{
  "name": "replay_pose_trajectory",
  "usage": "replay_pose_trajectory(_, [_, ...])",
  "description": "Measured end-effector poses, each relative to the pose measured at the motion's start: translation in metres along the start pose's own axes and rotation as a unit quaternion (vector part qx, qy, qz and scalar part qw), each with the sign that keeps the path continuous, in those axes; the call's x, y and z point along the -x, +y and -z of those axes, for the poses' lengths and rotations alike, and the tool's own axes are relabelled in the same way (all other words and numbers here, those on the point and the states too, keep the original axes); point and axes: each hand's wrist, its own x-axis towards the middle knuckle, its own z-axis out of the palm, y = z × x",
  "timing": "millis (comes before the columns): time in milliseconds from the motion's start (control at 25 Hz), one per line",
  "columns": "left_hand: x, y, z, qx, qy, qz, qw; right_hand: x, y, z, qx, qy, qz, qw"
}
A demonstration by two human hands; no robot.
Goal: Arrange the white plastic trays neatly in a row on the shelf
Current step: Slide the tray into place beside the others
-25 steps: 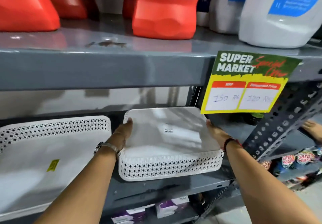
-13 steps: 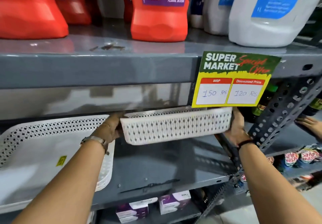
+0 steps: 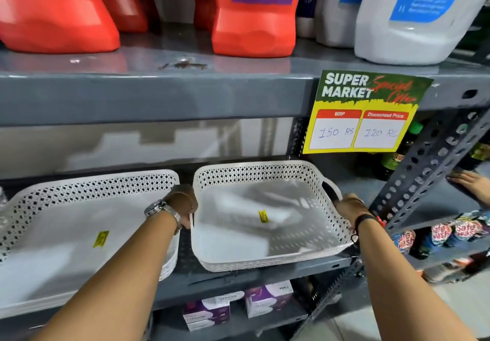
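White plastic trays, two positions on the grey shelf [image 3: 265,274]. Right tray [image 3: 265,216]: one, open side up, lattice walls, yellow sticker on the floor, loop handles at both ends. Left stack [image 3: 79,234]: several trays nested, exact number not readable from the rims; yellow sticker on the top one. The two positions sit side by side with a narrow gap between them.

Hands, two. Your left hand [image 3: 183,202], wristwatch on the wrist, is curled around the right tray's left handle. Your right hand [image 3: 347,205], dark band on the wrist, is closed around its right handle. A third hand [image 3: 469,184], another person's, rests on the neighbouring shelf at far right.

Upper shelf: red bottles, three or more; white jug [image 3: 413,17], one in full view. Price sign [image 3: 363,112], one: 150 Rs, 120 Rs.

Change: a second ago the right tray lay upside down; half a second ago you held it up on edge; it now lies upright on the shelf.
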Motion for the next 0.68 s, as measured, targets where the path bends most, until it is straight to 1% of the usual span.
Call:
replay_pose_trajectory(40, [-0.003,0.001,-0.003,-0.029,0.006,-0.021,0.999,0.001,-0.001,-0.002,0.02,0.004,-0.001,1.0])
replay_pose_trajectory(80, [-0.009,-0.001,-0.004,-0.048,0.018,-0.001,0.999,0.005,-0.005,-0.002,0.045,0.024,0.005,0.999])
replay_pose_trajectory(120, [-0.017,-0.002,-0.003,-0.105,0.025,0.003,0.994,0.014,-0.014,-0.003,0.063,0.059,0.019,0.996])
replay_pose_trajectory(160, [-0.017,0.0,0.004,-0.171,0.057,-0.014,0.984,0.024,-0.027,-0.008,0.073,0.099,0.05,0.991])
replay_pose_trajectory(200, [-0.017,0.0,0.014,-0.218,0.086,-0.037,0.971,0.037,-0.046,-0.018,0.073,0.117,0.1,0.985])
replay_pose_trajectory(240, [-0.018,-0.002,0.021,-0.23,0.117,-0.054,0.965,0.054,-0.066,-0.031,0.065,0.103,0.158,0.98])
replay_pose_trajectory(320, [-0.014,-0.017,0.043,-0.224,0.197,-0.084,0.951,0.092,-0.107,-0.072,0.028,0.009,0.268,0.963])
replay_pose_trajectory(400, [-0.008,-0.047,0.07,-0.229,0.285,-0.1,0.925,0.124,-0.136,-0.115,0.011,-0.076,0.322,0.943])
replay_pose_trajectory(480, [-0.008,-0.093,0.106,-0.238,0.346,-0.091,0.903,0.146,-0.157,-0.152,0.011,-0.126,0.314,0.941])
replay_pose_trajectory(520, [-0.011,-0.12,0.126,-0.24,0.368,-0.084,0.894,0.155,-0.166,-0.167,0.012,-0.134,0.303,0.943])
replay_pose_trajectory(600, [-0.018,-0.175,0.165,-0.247,0.392,-0.05,0.885,0.17,-0.181,-0.191,0.013,-0.103,0.287,0.952])
replay_pose_trajectory(680, [-0.023,-0.214,0.189,-0.231,0.38,-0.001,0.896,0.172,-0.185,-0.204,0.044,-0.039,0.273,0.96])
